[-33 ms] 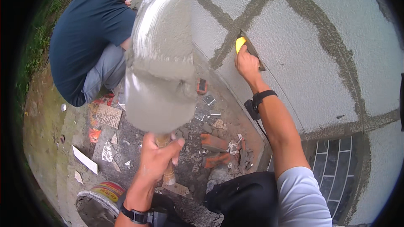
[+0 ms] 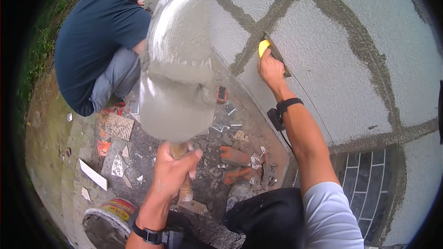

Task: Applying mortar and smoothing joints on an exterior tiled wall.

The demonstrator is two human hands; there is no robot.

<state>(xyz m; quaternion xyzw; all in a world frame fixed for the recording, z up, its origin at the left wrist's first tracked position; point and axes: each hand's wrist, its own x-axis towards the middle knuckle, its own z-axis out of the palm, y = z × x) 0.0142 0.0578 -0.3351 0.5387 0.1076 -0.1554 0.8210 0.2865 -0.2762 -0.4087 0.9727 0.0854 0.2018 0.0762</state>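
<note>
My left hand [image 2: 174, 166] is wrapped round the short wooden handle of a shovel [image 2: 177, 110], held up in front of me. Wet grey mortar [image 2: 182, 41] covers its broad blade, thicker toward the far end. Off to the right, my right hand [image 2: 271, 68] grips the yellow handle of a trowel [image 2: 264, 47]. The trowel's narrow metal blade lies along the pale textured wall [image 2: 318, 69], beside a strip of dark grey mortar [image 2: 272, 16]. My hand hides part of that blade.
A person [image 2: 104, 41] in a dark T-shirt squats at the far left. A mortar bucket [image 2: 108, 223] stands near my left forearm. Broken tiles [image 2: 119, 127] and brick pieces [image 2: 234, 156] litter the ground. Dark brick-patterned tiling [image 2: 367, 180] is set low in the wall.
The shovel and my left hand have shifted very slightly. My right hand and the trowel look unmoved against the wall.
</note>
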